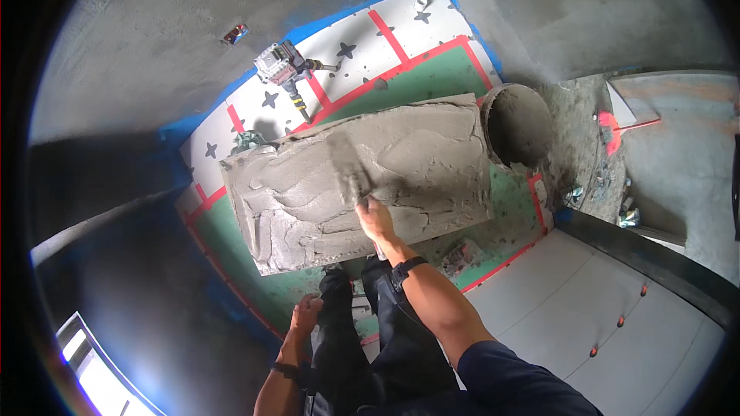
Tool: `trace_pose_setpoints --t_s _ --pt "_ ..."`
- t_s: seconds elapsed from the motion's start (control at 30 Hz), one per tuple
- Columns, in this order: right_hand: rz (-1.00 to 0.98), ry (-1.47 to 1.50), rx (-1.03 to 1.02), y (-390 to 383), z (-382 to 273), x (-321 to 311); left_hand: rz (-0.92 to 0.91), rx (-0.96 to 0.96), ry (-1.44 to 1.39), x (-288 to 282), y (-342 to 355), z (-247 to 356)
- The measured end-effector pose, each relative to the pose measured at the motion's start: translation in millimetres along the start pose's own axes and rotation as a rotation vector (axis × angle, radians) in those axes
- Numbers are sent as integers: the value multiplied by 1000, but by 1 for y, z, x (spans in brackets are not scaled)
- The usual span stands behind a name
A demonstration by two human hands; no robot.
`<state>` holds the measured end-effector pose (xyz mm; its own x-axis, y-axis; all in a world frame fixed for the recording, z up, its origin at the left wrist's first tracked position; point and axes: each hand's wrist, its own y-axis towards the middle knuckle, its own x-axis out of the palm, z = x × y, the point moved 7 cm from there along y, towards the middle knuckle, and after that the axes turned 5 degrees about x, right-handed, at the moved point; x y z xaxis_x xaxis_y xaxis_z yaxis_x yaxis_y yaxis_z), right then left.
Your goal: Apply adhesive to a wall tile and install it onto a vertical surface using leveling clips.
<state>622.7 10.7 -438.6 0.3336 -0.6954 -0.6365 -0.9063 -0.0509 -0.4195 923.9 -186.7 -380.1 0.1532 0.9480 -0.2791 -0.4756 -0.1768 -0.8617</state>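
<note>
My right hand is closed round the handle of a mortar-smeared trowel. Its blade lies on the wet grey mortar spread in ridges and swirls over a large rectangular slab. Mortar covers nearly all of the slab, so its own surface hardly shows. Down beside my left leg hangs my left hand, fingers curled in, with nothing visible in it. It is apart from the slab.
A mortar-caked bucket stands at the slab's right end. Behind it, a laser level rests on a small tripod. Green sheeting edged with red tape lies under the slab. White floor tiles with orange-tipped spacers are at lower right.
</note>
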Motion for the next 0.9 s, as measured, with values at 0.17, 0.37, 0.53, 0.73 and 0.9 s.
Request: trace_pose_setpoints --t_s 0.17,0.37,0.53,0.73,0.9 --pt "-438 -437 -48 -8 -42 -6 72 80 -77 -27 1 -68" --pt "-11 -628 51 57 57 -193 89 15 -47 -48 1 -93" --pt "65 -772 -14 108 106 -305 83 -171 -97 -36 -15 -58" --pt "-199 -631 -161 181 130 -333 80 -216 42 12 -15 -16" --pt "-157 -505 -89 248 166 -370 57 -105 41 66 3 52"
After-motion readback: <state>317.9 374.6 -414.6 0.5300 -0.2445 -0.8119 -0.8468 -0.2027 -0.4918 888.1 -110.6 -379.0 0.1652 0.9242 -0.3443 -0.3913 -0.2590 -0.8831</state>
